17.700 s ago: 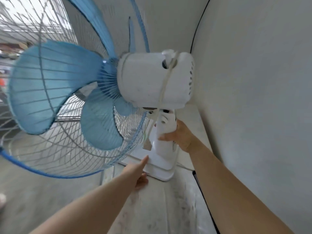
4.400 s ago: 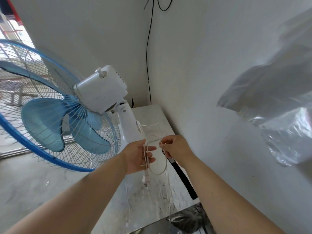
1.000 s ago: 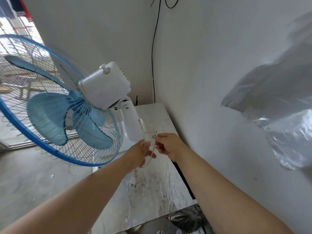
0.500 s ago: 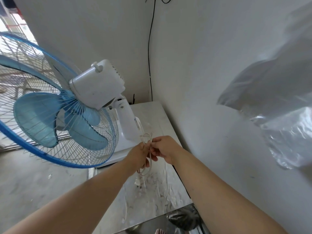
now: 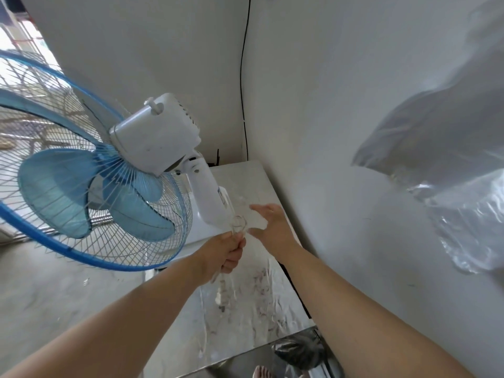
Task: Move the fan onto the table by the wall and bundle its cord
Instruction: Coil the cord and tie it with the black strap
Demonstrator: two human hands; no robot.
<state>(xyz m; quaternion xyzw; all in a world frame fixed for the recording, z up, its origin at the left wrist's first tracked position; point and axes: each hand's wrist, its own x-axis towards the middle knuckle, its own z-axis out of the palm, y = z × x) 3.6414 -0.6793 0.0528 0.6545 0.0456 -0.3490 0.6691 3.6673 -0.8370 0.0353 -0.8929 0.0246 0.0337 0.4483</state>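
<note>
The white fan (image 5: 161,137) with blue blades and a wire cage stands on the pale marbled table (image 5: 253,304) in the corner by the wall. Its thin white cord (image 5: 238,223) is gathered in loops just behind the stand. My left hand (image 5: 227,252) is closed around the looped cord, and the plug end (image 5: 221,293) dangles below it. My right hand (image 5: 272,222) is beside the loops with its fingers spread, holding nothing that I can see.
The white wall (image 5: 341,132) runs close along the table's right side. A black cable (image 5: 242,77) hangs down the corner. A clear plastic sheet (image 5: 450,186) hangs at the right. A dark bag (image 5: 297,353) lies below the table's near edge.
My right hand has let go of the cord and opened. My left hand keeps the loops bunched and has dropped slightly toward me.
</note>
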